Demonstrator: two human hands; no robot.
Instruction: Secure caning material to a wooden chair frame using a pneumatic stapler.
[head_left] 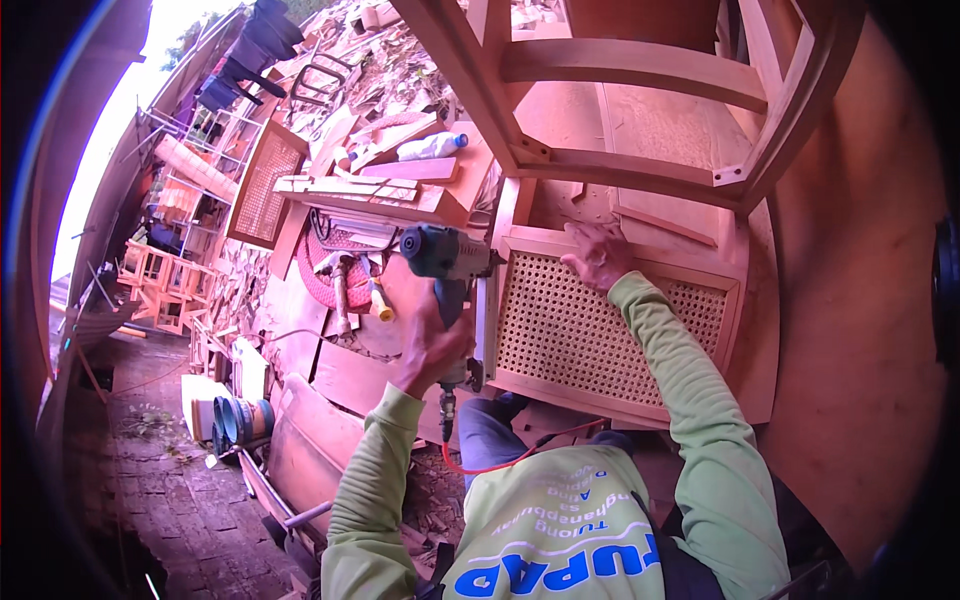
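My left hand (437, 345) is wrapped around the handle of a dark-and-grey air nail gun (462, 255). The gun's nose is against or very near the left corner of a wooden chair frame (600, 243); exact contact is hard to make out. Woven cane (590, 325) with open holes fills that frame. My right hand (600, 256) grips the frame's far rail, fingers over the top and thumb on the near side. From the gun's lower end runs a red air hose (490, 470), crossing in front of my lap.
Another wooden chair frame (640, 165) rises on the far side. To the left lie a hammer (340, 295), a yellow-ended tool (381, 303), wood strips (350, 190) and a plastic bottle (432, 147). Buckets (240, 420) stand lower left. A leaning cane panel (268, 185) is farther back.
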